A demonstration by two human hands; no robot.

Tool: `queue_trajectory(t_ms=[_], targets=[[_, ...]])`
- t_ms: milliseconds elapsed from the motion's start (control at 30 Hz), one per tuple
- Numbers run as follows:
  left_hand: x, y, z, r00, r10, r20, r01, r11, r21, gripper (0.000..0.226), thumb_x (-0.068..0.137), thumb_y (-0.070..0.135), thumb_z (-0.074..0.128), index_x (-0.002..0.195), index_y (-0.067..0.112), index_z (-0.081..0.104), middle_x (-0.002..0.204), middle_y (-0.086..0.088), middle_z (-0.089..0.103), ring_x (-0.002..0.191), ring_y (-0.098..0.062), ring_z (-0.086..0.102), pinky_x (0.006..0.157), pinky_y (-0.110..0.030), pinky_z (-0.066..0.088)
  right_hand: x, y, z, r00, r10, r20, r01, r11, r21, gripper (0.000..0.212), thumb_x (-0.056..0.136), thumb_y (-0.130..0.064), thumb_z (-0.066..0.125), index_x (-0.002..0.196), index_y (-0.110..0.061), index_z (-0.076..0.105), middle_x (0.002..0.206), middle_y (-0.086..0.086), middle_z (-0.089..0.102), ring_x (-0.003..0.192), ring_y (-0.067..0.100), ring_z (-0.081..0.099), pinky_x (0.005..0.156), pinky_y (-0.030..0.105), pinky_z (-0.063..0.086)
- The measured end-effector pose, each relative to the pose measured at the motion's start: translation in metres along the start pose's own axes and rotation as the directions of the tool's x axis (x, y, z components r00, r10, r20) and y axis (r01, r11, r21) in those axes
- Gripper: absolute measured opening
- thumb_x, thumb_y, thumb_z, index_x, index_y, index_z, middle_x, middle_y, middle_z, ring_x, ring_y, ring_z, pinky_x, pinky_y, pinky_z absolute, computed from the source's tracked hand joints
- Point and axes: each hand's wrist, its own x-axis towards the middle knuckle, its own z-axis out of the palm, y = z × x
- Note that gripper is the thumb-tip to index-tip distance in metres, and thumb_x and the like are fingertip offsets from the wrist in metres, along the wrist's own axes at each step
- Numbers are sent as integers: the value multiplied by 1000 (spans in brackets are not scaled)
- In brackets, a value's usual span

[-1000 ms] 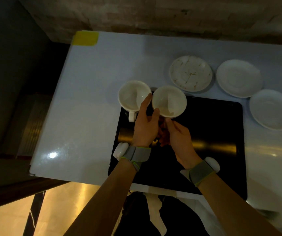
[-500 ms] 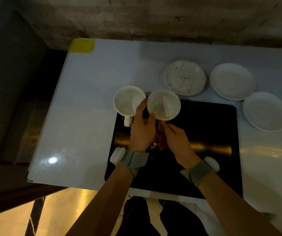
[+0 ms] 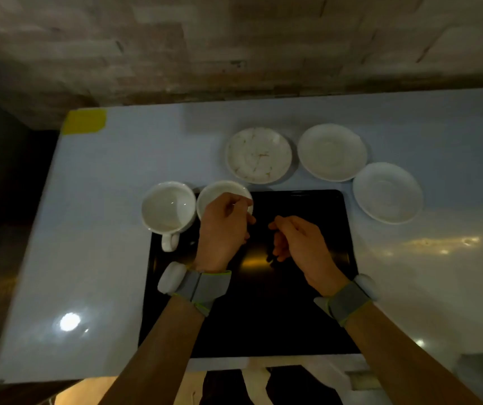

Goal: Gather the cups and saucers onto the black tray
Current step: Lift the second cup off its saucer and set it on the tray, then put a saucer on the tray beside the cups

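Observation:
The black tray lies on the white table in front of me. Two white cups stand side by side at its far left corner. The left cup overhangs the tray's edge, its handle pointing toward me. My left hand covers the near side of the right cup, fingers curled over its rim. My right hand hovers over the tray's middle, loosely curled and holding nothing. Three white saucers sit on the table off the tray: a stained saucer, a middle saucer and a right saucer.
A brick wall runs along the table's far edge. A yellow tape patch marks the far left corner. The table's left edge drops to a dark floor. Both wrists wear grey bands.
My right hand has drawn back from the right cup toward the tray's middle. My left hand has shifted from between the two cups onto the right cup's rim.

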Motion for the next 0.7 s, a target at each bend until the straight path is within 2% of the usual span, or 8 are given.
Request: queue_trajectory(t_ms=[133, 367, 533, 633, 700], targets=[[12, 12, 37, 995, -20, 93, 17, 999, 36, 20, 95, 16, 47, 95, 12, 66, 68, -2, 67, 45, -11, 53, 45, -23, 46, 4, -6, -35, 997, -46, -55, 48, 998, 28, 30, 99, -28, 51, 89, -5, 68, 64, 8, 58, 54, 18, 59, 51, 32, 52], [26, 26, 101, 942, -58, 330, 2, 986, 167, 24, 97, 19, 46, 100, 5, 65, 75, -6, 67, 51, -14, 56, 48, -24, 49, 19, -5, -102, 975, -69, -210, 77, 997, 31, 26, 98, -27, 52, 89, -7, 67, 62, 7, 60, 54, 18, 59, 52, 31, 51], [28, 31, 155, 871, -140, 470, 6, 961, 276, 23, 98, 25, 45, 108, 9, 58, 88, -7, 70, 61, -23, 64, 56, -34, 56, 26, 8, -159, 907, -112, -406, 120, 993, -6, 19, 96, -25, 56, 109, -12, 56, 63, 12, 62, 52, 23, 58, 51, 33, 48], [27, 35, 183, 847, -168, 505, 1, 949, 315, 21, 94, 31, 46, 108, 16, 52, 95, -17, 68, 68, -40, 69, 63, -48, 61, 32, 22, -187, 850, -172, -498, 128, 984, -122, 28, 94, -32, 57, 117, -20, 47, 66, 14, 65, 50, 20, 60, 52, 35, 51], [28, 37, 200, 837, -191, 513, 8, 941, 337, 25, 92, 32, 47, 110, 14, 51, 102, -27, 64, 69, -47, 68, 62, -53, 61, 36, 30, -205, 819, -183, -544, 103, 979, -173, 33, 93, -38, 58, 118, -24, 42, 67, 14, 67, 53, 21, 63, 59, 38, 54]])
